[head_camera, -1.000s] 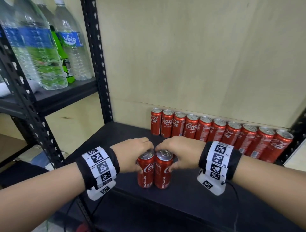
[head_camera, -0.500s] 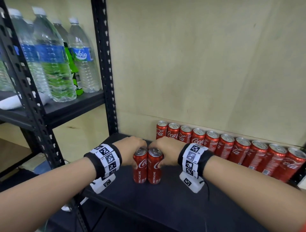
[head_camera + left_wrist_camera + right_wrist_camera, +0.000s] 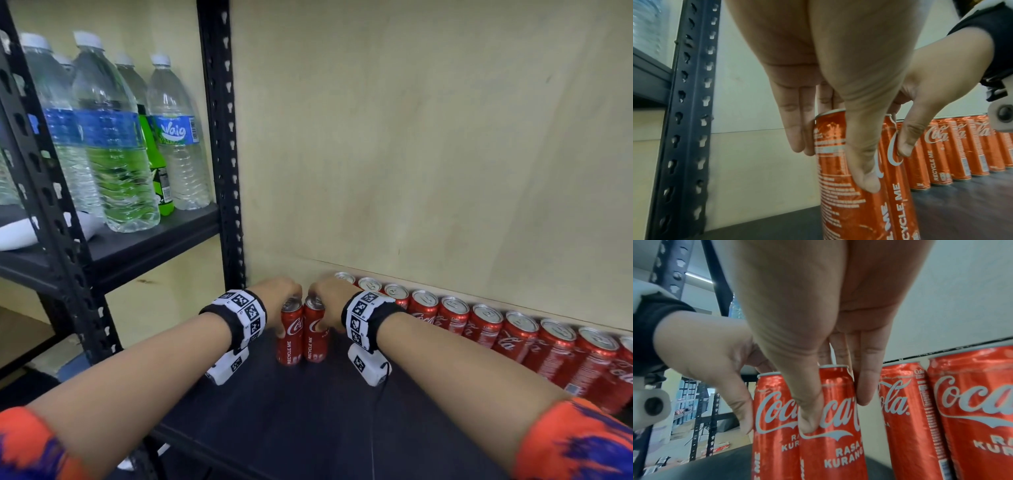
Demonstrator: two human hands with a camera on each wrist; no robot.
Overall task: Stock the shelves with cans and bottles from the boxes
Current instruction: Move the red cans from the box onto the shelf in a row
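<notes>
Two red Coca-Cola cans stand upright side by side on the black shelf [image 3: 274,418]. My left hand [image 3: 284,301] grips the left can [image 3: 291,342] from above, thumb in front and fingers behind, as seen in the left wrist view with the left hand [image 3: 835,167] on that can [image 3: 838,194]. My right hand [image 3: 325,305] grips the right can [image 3: 317,342] the same way. In the right wrist view the right hand [image 3: 836,413] holds the right can [image 3: 834,443] next to the left can [image 3: 772,418]. Both cans sit just in front of the left end of the can row [image 3: 479,325].
Several red cans line the back wall [image 3: 411,137] towards the right. A black perforated upright [image 3: 222,137] stands just left of my hands. Beyond it, a higher shelf [image 3: 144,246] carries several water bottles [image 3: 178,137] and a green bottle [image 3: 157,171].
Both hands have carried the pair of cans from the shelf's front deeper in, up to the left end of the back row. Both grips are unchanged.
</notes>
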